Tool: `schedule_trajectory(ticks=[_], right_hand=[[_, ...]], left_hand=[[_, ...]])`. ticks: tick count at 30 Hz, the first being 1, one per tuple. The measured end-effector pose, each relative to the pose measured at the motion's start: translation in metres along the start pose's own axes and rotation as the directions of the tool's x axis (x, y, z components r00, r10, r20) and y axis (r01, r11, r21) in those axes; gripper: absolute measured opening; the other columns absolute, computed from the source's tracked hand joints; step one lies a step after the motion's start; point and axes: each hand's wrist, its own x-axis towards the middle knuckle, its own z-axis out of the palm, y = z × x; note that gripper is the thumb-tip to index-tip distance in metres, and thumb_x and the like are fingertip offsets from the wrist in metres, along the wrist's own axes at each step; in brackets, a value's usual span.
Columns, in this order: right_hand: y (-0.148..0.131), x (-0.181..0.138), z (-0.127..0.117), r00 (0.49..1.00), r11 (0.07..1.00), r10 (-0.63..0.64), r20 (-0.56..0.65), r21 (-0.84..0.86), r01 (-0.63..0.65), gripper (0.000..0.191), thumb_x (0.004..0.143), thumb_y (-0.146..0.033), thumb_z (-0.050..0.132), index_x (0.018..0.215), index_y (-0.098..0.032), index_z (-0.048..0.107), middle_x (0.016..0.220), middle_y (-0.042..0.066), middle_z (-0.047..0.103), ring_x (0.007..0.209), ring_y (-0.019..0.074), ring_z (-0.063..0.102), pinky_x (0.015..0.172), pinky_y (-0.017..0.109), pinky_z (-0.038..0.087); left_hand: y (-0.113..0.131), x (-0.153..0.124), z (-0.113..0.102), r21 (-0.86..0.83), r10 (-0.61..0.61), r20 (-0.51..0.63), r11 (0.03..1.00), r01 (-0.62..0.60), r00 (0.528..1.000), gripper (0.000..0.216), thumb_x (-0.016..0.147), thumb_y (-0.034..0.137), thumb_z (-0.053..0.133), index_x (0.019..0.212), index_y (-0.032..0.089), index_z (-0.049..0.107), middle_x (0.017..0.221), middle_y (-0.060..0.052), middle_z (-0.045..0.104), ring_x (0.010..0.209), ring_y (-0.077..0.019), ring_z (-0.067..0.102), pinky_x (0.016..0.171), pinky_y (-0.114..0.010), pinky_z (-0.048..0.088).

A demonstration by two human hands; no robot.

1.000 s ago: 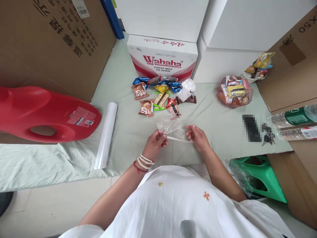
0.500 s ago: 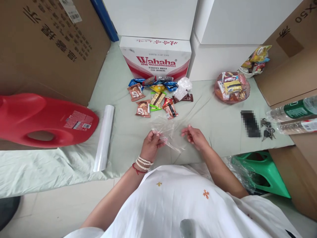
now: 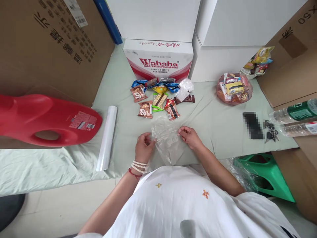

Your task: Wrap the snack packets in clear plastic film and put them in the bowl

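Bag [image 3: 170, 145], thin and clear, spreads at the centre of the frame over the table [image 3: 210, 115], between the two hands. They are apart from each other, and each is closed on the plastic: the left hand [image 3: 145, 147] has its fingertips on the left edge, while the right hand [image 3: 190, 137] pinches the upper right corner with thumb and fingers. White beads [image 3: 140, 165] and a red cord [image 3: 135, 174] circle the left wrist.

Just above the bag lies a loose group of snacks: two brown packets [image 3: 145, 109] at its left, a green-edged packet [image 3: 159, 100] in the middle, a red-brown packet [image 3: 172, 111] nearest the right hand, and a dark bar [image 3: 190, 99] at the right beside crumpled clear plastic [image 3: 186, 89]. Blue packets [image 3: 173, 87] and a yellow packet [image 3: 159, 89] lie along the foot of the Wahaha box [image 3: 158, 62] at upper centre.

A plastic roll [image 3: 107, 138] lies left of the hands, near the red jug [image 3: 61, 114] at the left edge. Toward the upper right stands a pinkish bowl [image 3: 220, 94] full of snacks; below it are a pixelated dark item [image 3: 253, 125] and keys [image 3: 271, 135]. Two bottles [image 3: 300, 111] lie at the right edge.
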Motion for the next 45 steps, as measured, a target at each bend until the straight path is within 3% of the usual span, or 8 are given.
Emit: schedule_trajectory(ticks=[3,12,20,29,34,38,41,45], right_hand=[[0.0,-0.007,0.001,0.992,0.981,-0.123,-0.033,-0.154,0.117,0.035,0.079,-0.056,0.067,0.079,-0.022,0.06,0.069,-0.003,0.058,0.051,0.0098,0.039,0.047,0.024,0.028],[-0.001,-0.048,0.028,0.863,0.448,-0.445,0.24,-0.775,0.447,0.028,0.102,-0.037,0.047,0.096,-0.025,0.072,0.088,0.007,0.066,0.08,0.0199,0.059,0.071,0.029,0.042],[-0.003,-0.033,0.009,0.912,0.806,-0.349,-0.215,-0.565,0.175,0.043,0.098,-0.061,0.049,0.094,-0.021,0.064,0.078,0.005,0.067,0.074,0.0205,0.06,0.07,0.032,0.044],[0.002,-0.029,0.013,0.959,0.976,-0.216,-0.182,-0.064,0.208,0.036,0.08,-0.044,0.068,0.108,-0.024,0.057,0.082,-0.003,0.058,0.067,0.0132,0.054,0.065,0.027,0.048],[-0.019,-0.025,-0.021,0.973,0.986,-0.121,-0.195,0.088,0.14,0.04,0.071,-0.045,0.077,0.1,-0.024,0.061,0.086,-0.003,0.056,0.069,0.0123,0.055,0.067,0.03,0.056],[-0.025,-0.018,-0.033,0.966,0.99,-0.122,-0.227,-0.1,0.102,0.039,0.073,-0.045,0.074,0.102,-0.023,0.06,0.096,0.0,0.059,0.062,0.0119,0.057,0.048,0.026,0.048],[-0.023,-0.015,-0.026,0.956,0.958,-0.197,-0.219,-0.249,0.141,0.037,0.078,-0.044,0.069,0.108,-0.024,0.059,0.099,0.001,0.058,0.057,0.0113,0.056,0.044,0.026,0.046],[-0.017,-0.019,-0.02,0.943,0.871,-0.316,-0.103,-0.426,0.245,0.035,0.086,-0.043,0.062,0.116,-0.024,0.061,0.098,0.002,0.062,0.057,0.0118,0.055,0.051,0.028,0.047]], left_hand=[[0.017,-0.004,0.0,0.082,0.196,-0.141,0.979,-0.185,0.971,0.025,0.068,0.031,0.076,0.089,0.022,0.066,0.086,-0.001,0.057,0.072,-0.0156,0.05,0.068,-0.027,0.044],[0.035,-0.005,0.061,-0.22,-0.025,0.384,0.968,0.117,0.923,0.036,0.076,0.053,0.073,0.072,0.021,0.059,0.062,0.005,0.051,0.061,-0.0128,0.045,0.057,-0.024,0.037],[0.029,-0.014,0.061,-0.454,-0.052,0.381,0.859,0.236,0.923,0.039,0.075,0.054,0.076,0.082,0.021,0.057,0.082,0.002,0.063,0.074,-0.0127,0.059,0.067,-0.025,0.046],[0.046,-0.01,0.011,-0.689,-0.044,0.472,0.605,0.399,0.881,0.044,0.071,0.046,0.088,0.085,0.022,0.053,0.072,0.006,0.057,0.054,-0.0053,0.047,0.05,-0.018,0.039],[0.017,0.037,-0.033,-0.505,-0.217,0.529,0.696,0.51,0.821,0.048,0.064,0.04,0.091,0.086,0.02,0.054,0.062,0.01,0.044,0.042,-0.0014,0.027,0.04,-0.015,0.018],[0.012,0.063,-0.052,-0.231,-0.255,0.172,0.928,0.291,0.951,0.028,0.074,0.031,0.078,0.086,0.02,0.055,0.063,0.007,0.047,0.05,-0.0083,0.041,0.045,-0.02,0.028],[0.029,0.061,-0.054,0.084,0.105,-0.239,0.993,-0.087,0.965,0.013,0.083,0.027,0.068,0.091,0.019,0.061,0.082,-0.001,0.059,0.073,-0.0149,0.055,0.064,-0.025,0.044],[0.044,0.04,-0.037,0.342,0.558,0.021,0.776,-0.53,0.83,0.017,0.092,0.028,0.059,0.103,0.021,0.069,0.108,-0.009,0.067,0.106,-0.0259,0.062,0.097,-0.04,0.048]])
